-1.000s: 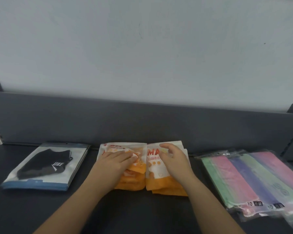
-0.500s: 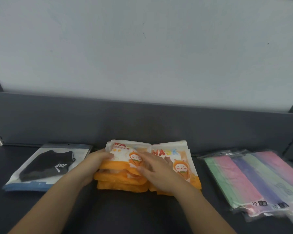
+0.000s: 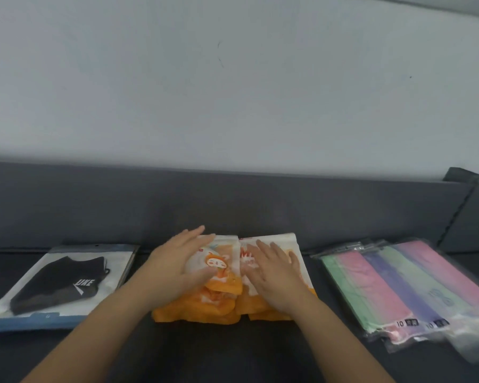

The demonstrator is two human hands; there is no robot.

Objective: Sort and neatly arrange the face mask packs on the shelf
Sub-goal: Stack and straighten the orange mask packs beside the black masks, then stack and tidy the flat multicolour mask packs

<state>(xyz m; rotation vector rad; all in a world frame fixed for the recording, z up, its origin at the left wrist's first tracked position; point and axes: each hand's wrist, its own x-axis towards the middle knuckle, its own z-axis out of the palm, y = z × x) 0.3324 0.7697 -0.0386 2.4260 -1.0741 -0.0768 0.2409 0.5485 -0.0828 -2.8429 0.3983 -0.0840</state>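
A pale wall (image 3: 233,92) rises behind the dark shelf (image 3: 233,355). On the right of the shelf lies a fanned, overlapping pile of pastel packs (image 3: 398,286), well apart from the hands. On the left a black mask pack (image 3: 58,283) lies flat, just beside the left forearm. In the middle, against the shelf's back panel, the orange packs (image 3: 219,302) sit in two untidy stacks side by side. The left hand (image 3: 174,269) lies with straight fingers along the left stack's outer edge, thumb across its top. The right hand (image 3: 277,275) rests flat on the right stack, fingers spread, grasping nothing.
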